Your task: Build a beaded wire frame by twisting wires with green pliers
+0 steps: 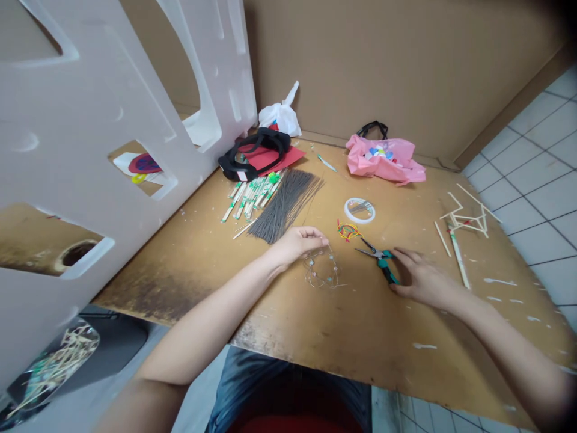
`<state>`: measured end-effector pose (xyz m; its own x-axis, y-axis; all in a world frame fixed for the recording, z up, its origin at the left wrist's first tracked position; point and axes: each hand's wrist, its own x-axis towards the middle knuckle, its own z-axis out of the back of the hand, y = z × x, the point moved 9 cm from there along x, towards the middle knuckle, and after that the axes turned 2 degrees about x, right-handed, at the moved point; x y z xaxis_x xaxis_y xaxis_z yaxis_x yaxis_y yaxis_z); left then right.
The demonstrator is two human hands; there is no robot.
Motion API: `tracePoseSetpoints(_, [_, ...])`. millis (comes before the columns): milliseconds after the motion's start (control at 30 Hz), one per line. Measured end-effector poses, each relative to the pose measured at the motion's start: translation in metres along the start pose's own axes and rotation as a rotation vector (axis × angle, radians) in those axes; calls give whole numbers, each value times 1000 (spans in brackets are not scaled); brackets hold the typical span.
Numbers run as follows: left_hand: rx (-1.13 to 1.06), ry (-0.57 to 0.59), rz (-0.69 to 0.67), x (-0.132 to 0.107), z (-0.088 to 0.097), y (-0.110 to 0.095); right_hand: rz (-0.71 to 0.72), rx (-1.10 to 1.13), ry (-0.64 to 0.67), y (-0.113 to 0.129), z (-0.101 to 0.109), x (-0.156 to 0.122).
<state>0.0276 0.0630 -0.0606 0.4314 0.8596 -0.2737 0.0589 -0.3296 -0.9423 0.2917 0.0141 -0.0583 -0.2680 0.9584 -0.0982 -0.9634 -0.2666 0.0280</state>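
Note:
My left hand (301,245) pinches a thin wire at the top of a beaded wire loop (332,278). The loop has several small beads along it and loose wire ends, and hangs at or just above the tabletop. Over on the right, my right hand (421,278) is at the handles of green-and-black pliers (384,263). Its fingers are apart, with fingertips and thumb on either side of the handle ends. The pliers lie on the table, jaws pointing left. Just beyond them is a small tangle of yellow, red and green cords (348,231).
Grey wire lengths (288,204) and paper-wrapped chopsticks (255,195) lie beyond my left hand, near a black headset strap (259,150). A white ring (359,210), pink bag (383,159) and white bag (280,117) sit farther back. A stick frame (469,222) lies right; a white plastic panel (103,78) stands left.

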Motion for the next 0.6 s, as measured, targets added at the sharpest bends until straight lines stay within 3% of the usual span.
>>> tracePoseSetpoints(233, [-98, 73, 26, -2, -5, 3, -4, -318, 15, 36, 8, 17])
tracePoseSetpoints(367, [-153, 120, 53, -2, -8, 4, 5, -299, -156, 30, 35, 17])
tracePoseSetpoints(467, [-202, 172, 68, -3, -12, 4, 133, -281, -317, 40, 63, 7])
tracePoseSetpoints(600, [-236, 206, 80, -4, -16, 5, 392, -387, -429, 75, 90, -3])
